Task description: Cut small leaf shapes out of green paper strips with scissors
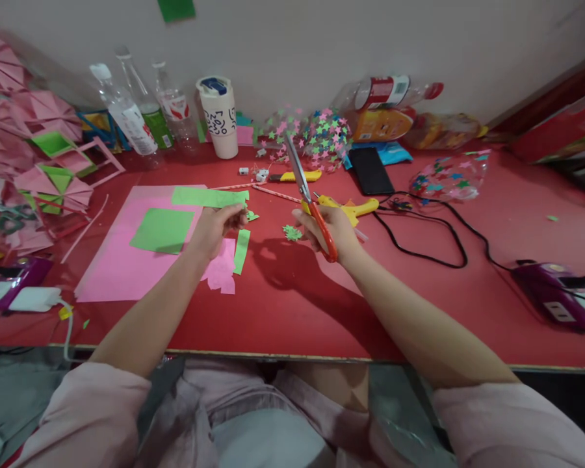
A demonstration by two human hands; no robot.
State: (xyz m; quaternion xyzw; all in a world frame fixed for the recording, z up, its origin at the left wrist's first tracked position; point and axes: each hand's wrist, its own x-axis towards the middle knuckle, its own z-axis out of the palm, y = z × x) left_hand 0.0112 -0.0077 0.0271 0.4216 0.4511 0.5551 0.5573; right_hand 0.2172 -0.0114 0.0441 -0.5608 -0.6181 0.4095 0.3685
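Observation:
My right hand grips a pair of scissors with red-orange handles, blades pointing up and away from me and held close together. My left hand is over the paper at left, its fingers curled. Its fingertips are beside the jagged right end of a light green paper strip; whether they pinch anything is hidden. Under and around that hand lie a pink sheet, a green square, a short green strip and a pink scrap. Small green cut pieces lie between my hands.
A yellow glue gun and a black phone lie beyond my right hand. A yellow cutter, a white tumbler and bottles are farther back. Pink paper shapes crowd the left; a purple power strip is right.

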